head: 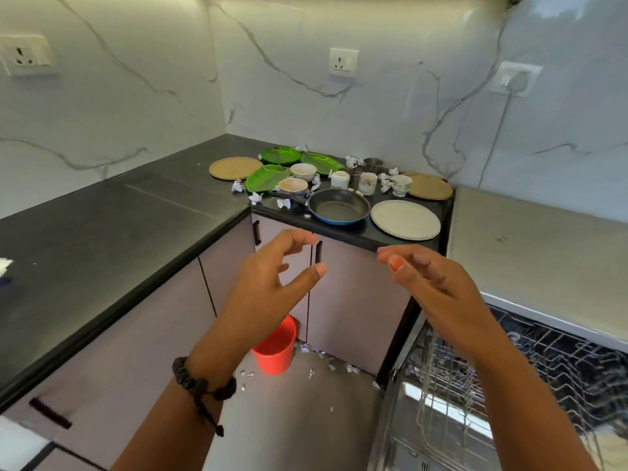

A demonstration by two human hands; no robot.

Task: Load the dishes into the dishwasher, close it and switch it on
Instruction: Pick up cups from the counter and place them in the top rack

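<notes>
Pan (339,207) left of plate (405,219) on counter (136,212)

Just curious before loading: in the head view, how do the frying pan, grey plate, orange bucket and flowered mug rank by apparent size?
1. Grey plate
2. Frying pan, handle excluded
3. Orange bucket, partly hidden by an arm and nearer the camera, so unsure
4. Flowered mug

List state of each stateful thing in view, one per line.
Dishwasher: door open, racks empty.
Frying pan: upright on counter, empty.
Red bucket: upright on floor.
Wall socket: cable plugged in.
Cabinet doors: closed.
Left hand: open, holding nothing.
Right hand: open, holding nothing.
</notes>
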